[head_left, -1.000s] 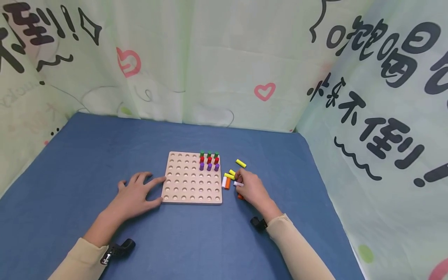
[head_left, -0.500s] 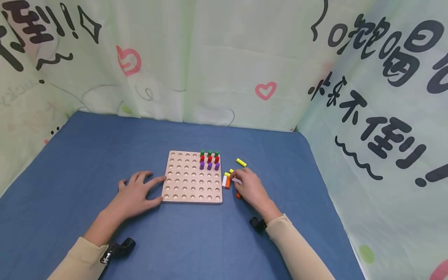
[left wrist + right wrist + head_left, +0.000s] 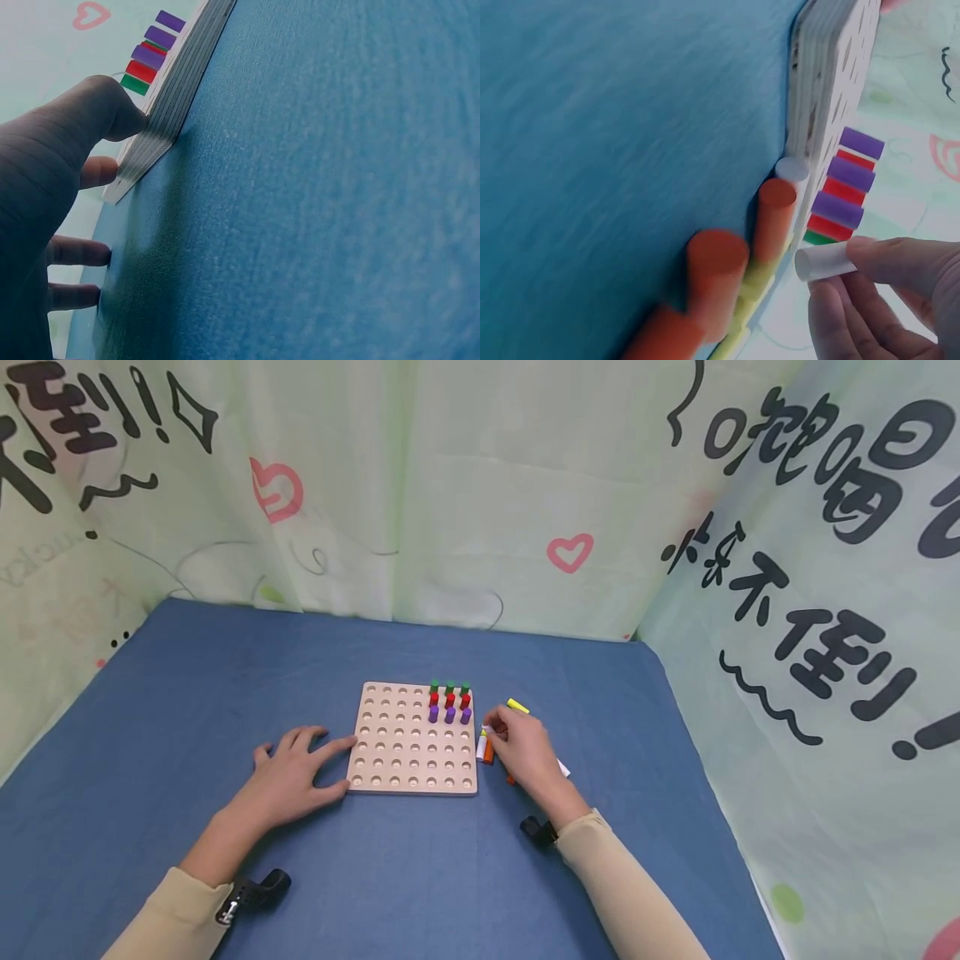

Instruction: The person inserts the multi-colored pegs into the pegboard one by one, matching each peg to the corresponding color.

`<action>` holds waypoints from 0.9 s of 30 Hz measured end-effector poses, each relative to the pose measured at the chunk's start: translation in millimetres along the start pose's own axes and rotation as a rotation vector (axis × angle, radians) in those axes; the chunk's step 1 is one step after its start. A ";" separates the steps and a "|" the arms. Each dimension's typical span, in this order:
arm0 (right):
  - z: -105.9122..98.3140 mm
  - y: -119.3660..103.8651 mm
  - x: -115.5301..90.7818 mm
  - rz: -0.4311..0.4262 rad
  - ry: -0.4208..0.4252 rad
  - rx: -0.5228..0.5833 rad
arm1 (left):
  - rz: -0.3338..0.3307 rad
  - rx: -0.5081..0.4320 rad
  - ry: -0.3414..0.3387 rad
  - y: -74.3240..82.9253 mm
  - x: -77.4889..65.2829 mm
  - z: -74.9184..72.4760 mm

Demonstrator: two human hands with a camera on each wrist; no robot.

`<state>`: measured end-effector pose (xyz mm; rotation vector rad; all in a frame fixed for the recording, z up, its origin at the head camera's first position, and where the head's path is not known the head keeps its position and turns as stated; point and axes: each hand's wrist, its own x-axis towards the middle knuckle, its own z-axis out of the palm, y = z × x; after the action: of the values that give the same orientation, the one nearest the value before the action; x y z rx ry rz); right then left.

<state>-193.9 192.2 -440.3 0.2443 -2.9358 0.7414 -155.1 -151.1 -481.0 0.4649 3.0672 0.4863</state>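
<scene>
A wooden pegboard (image 3: 390, 768) with rows of round holes lies flat on the blue cloth. Green, red and purple pegs (image 3: 450, 715) stand in three short rows at its far right corner. My left hand (image 3: 288, 777) rests at the board's left side, thumb and index finger touching its edge, the other fingers spread on the cloth. To the right of the board, my right hand (image 3: 525, 752) pinches a white peg (image 3: 823, 261) between thumb and fingers, raised above the loose pegs. In the right wrist view the white peg is held sideways.
Loose pegs lie right of the board: a white peg (image 3: 481, 747), an orange peg (image 3: 489, 753), a yellow peg (image 3: 517, 705) and another white peg (image 3: 564, 768). My right hand partly hides others. A printed curtain (image 3: 480, 527) hangs behind the blue cloth (image 3: 300, 652).
My right hand has lifted a white peg from the loose pegs and shifted slightly left and up toward the board. My left hand has stayed at the board's edge.
</scene>
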 end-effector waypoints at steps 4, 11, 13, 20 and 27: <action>1.2 -6.3 2.4 -0.005 0.024 0.048 | -0.001 0.002 0.002 -0.1 0.2 0.2; 2.6 -11.5 4.8 -0.027 0.048 0.083 | 0.002 0.001 0.008 0.5 -0.5 0.0; 3.1 -11.7 5.5 -0.030 0.051 0.087 | 0.003 0.000 0.008 0.6 -0.6 -0.2; 7.2 -10.7 6.8 0.002 0.031 0.085 | 0.003 -0.003 0.006 1.3 -0.2 -0.6; 8.7 -11.7 6.5 0.010 0.014 0.063 | 0.007 -0.006 0.015 0.4 -0.8 -0.2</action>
<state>-198.7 177.0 -441.6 0.2291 -2.9058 0.8341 -154.2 -151.1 -480.7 0.4739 3.0788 0.5011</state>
